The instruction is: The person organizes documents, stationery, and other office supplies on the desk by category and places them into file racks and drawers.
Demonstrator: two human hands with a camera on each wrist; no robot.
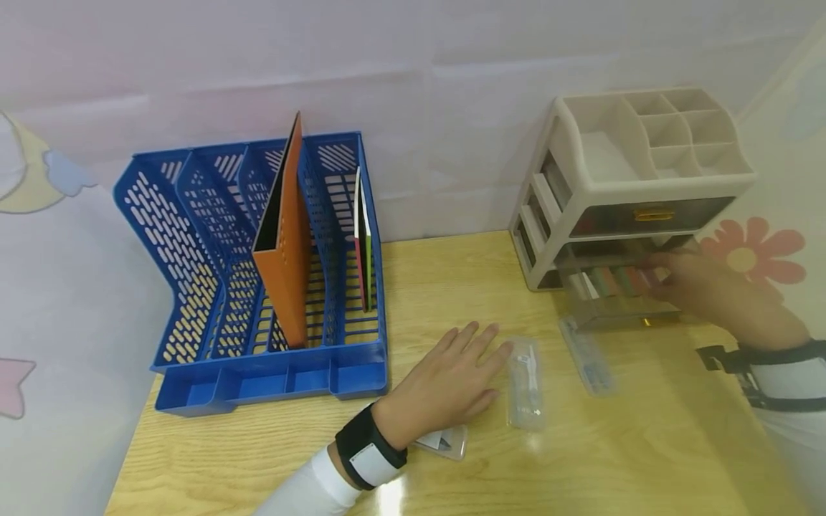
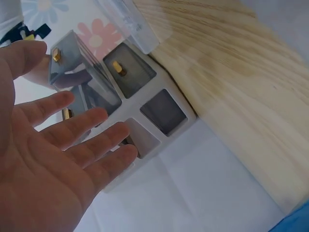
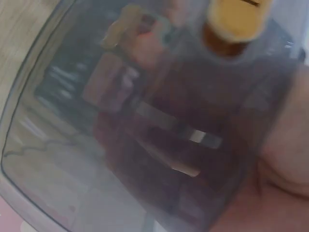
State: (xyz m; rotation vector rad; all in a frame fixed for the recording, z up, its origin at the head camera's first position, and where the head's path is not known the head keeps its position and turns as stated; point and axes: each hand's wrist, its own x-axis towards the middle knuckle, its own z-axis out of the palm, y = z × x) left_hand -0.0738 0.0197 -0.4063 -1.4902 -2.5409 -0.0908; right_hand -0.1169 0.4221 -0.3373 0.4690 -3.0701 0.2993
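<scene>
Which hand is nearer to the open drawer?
Right. The right hand reaches into the open drawer; the left hand is apart from it, over the table to its left.

White sleeves (image 1: 316, 484) meet 2 black, white-patched wristbands (image 1: 358, 438).

Before you, the rack (image 1: 258, 365) is blue, its walls patterned with rows of slots. The folder (image 1: 295, 265) is orange outside and black inside; one booklet (image 1: 359, 265) is red-pink, the other (image 1: 368, 269) green. Your cabinet (image 1: 665, 185) is cream, with gold knobs (image 1: 654, 215) on smoky grey, see-through fronts. In the clear greyish drawer (image 1: 606, 321) you see blocks (image 1: 604, 282) in white, green and dull red. The surface (image 1: 445, 283) is yellowish, wood-grained. Your sleeves (image 1: 312, 489) are white, your wristbands (image 1: 351, 435) black with white patches. The backdrop (image 1: 445, 158) is whitish, printed with a red-pink, yellow-centred flower (image 1: 777, 247), a pale yellow moon (image 1: 32, 179), a blue cloud (image 1: 67, 173) and a pink star (image 1: 13, 387).
</scene>
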